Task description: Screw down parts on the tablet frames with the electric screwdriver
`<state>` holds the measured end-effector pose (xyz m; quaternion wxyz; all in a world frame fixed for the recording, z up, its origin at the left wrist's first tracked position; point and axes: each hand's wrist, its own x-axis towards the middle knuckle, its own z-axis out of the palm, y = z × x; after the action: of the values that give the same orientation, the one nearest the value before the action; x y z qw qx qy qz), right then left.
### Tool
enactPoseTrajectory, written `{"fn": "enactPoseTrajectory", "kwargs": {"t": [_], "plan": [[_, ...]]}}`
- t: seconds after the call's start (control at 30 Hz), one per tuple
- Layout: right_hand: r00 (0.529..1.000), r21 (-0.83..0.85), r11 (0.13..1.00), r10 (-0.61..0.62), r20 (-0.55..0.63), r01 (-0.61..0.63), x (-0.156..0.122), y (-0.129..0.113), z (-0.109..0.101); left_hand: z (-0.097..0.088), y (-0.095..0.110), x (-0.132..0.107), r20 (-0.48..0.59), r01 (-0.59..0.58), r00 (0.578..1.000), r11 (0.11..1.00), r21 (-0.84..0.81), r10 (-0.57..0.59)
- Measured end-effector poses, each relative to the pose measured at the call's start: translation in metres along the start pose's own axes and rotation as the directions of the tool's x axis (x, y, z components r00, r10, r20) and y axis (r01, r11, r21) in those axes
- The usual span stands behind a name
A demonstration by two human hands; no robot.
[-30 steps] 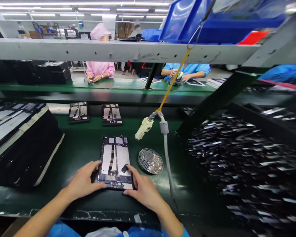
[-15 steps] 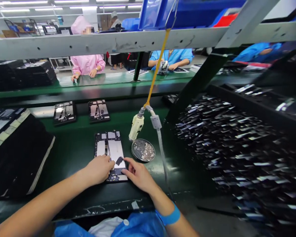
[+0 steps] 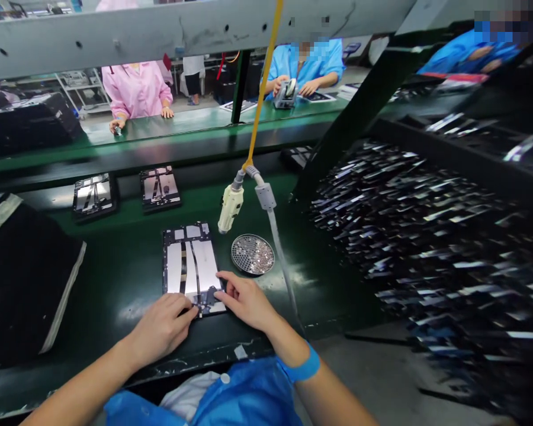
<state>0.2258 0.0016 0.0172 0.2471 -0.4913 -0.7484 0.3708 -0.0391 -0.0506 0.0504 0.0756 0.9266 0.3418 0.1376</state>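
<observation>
An opened tablet [image 3: 209, 258], with pale metal panels and dark ribbon cables inside, lies flat on the green bench in front of me. My left hand [image 3: 165, 324] is at its lower left edge, fingers bent and tips pressed together near the bottom of a cable; what they pinch is hidden. On the right edge rests my right hand [image 3: 247, 300], index finger and thumb apart, the other fingers curled. Its thumb tip touches or nearly touches a small black plate [image 3: 211, 295] on the tablet's lower part.
Right of the tablet sits a round perforated dish [image 3: 253, 254] of tiny screws. A cream electric screwdriver [image 3: 231, 207] hangs above on a yellow cord. Two more opened tablets [image 3: 160, 186] lie farther back. Black stacks [image 3: 22, 290] stand left; dense black parts [image 3: 382, 225] fill the right.
The small black plate has shifted from the tablet's middle to its lower part. My left hand has moved down along the tablet; my right thumb has come to the plate. The view has tilted down.
</observation>
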Motion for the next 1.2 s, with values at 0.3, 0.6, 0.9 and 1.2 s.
{"fn": "enactPoseTrajectory", "kwargs": {"t": [0.3,0.6,0.9,1.2], "plan": [[1.000,0.021,1.000,-0.005,-0.004,0.005,0.001,0.001,0.003,0.019,0.002,-0.001,-0.143,0.072,0.987,0.997,-0.030,-0.076],[0.927,0.255,0.964,0.163,-0.339,-0.076,0.007,0.036,-0.059,0.046,0.007,-0.017,-0.279,0.233,0.933,0.972,-0.009,-0.226],[0.899,0.451,0.864,-0.005,-0.438,0.224,0.127,-0.023,-0.084,0.048,-0.037,0.032,-0.249,0.288,0.921,0.954,-0.084,-0.300],[0.709,0.378,0.866,0.038,-0.704,0.329,0.106,-0.013,-0.067,0.054,-0.038,0.040,-0.266,0.303,0.909,0.947,-0.107,-0.321]]}}
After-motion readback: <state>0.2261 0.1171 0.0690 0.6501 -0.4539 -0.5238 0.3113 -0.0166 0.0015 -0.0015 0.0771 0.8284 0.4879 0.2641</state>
